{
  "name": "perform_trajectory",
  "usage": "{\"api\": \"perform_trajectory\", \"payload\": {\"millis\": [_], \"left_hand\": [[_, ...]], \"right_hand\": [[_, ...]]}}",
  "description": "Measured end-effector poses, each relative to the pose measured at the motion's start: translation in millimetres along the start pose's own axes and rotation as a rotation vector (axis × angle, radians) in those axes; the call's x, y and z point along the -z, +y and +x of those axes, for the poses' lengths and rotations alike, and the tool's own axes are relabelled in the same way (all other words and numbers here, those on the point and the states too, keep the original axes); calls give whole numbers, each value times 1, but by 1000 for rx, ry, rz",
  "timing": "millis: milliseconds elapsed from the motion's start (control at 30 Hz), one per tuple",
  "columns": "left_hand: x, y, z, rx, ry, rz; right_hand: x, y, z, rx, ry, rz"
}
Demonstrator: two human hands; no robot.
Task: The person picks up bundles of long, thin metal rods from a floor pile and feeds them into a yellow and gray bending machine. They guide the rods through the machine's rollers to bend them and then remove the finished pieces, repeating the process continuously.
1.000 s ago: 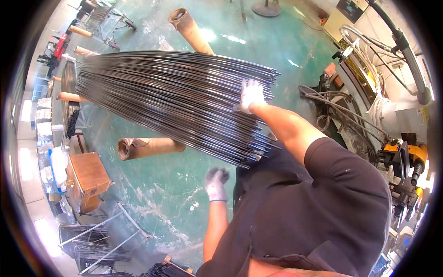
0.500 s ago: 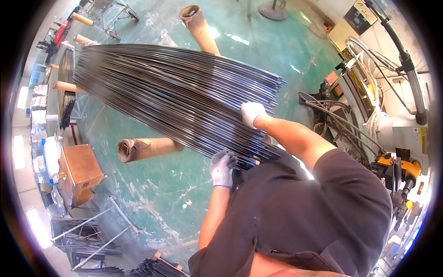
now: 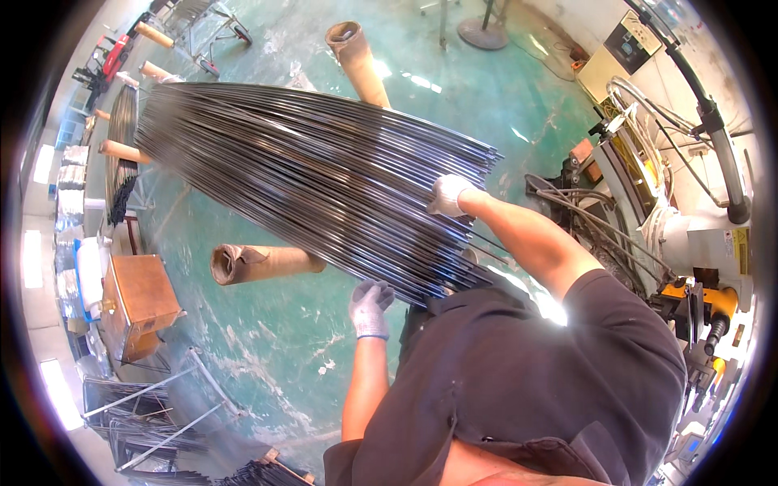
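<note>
A wide layer of long, thin dark metal rods (image 3: 300, 154) stretches from the far left toward my body, its near ends uneven. My right hand (image 3: 450, 196), in a pale glove, lies over the rods near their right ends, fingers curled down and closed on some of them. How many it grips is hidden under the palm. Just off the layer's lower edge is my left hand (image 3: 372, 308), in a grey-white glove. Its fingers are loosely bent and apart, with nothing visible in them.
Thick brown-wrapped supports (image 3: 267, 264) run under the rods. To the right stands a machine with cables and hoses (image 3: 640, 178). A brown box (image 3: 144, 298) is at left, with a metal frame rack (image 3: 162, 397) of dark rods below it. A round stand base (image 3: 483, 34) sits at the back.
My left hand has drawn slightly left and down, away from the rods' edge. My right hand has shifted a little to the right over the rods. The view has tilted slightly.
</note>
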State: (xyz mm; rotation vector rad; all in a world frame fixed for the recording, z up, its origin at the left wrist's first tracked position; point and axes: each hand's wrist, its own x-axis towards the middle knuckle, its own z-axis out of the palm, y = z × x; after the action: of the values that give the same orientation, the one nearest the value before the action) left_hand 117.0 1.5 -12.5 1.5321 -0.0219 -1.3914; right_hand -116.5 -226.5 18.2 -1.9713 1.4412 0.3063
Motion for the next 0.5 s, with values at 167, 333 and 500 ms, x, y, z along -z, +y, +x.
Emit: {"api": "perform_trajectory", "payload": {"millis": [167, 333, 500], "left_hand": [[-26, -1, -4, 23, -114, -39], [-38, 3, 7, 8, -151, 20], [-51, 13, 28, 4, -216, 82]], "right_hand": [[-18, -8, 1, 39, 56, -219], [-15, -14, -19, -43, 148, -131], [-8, 0, -80, -96, 108, 152]]}}
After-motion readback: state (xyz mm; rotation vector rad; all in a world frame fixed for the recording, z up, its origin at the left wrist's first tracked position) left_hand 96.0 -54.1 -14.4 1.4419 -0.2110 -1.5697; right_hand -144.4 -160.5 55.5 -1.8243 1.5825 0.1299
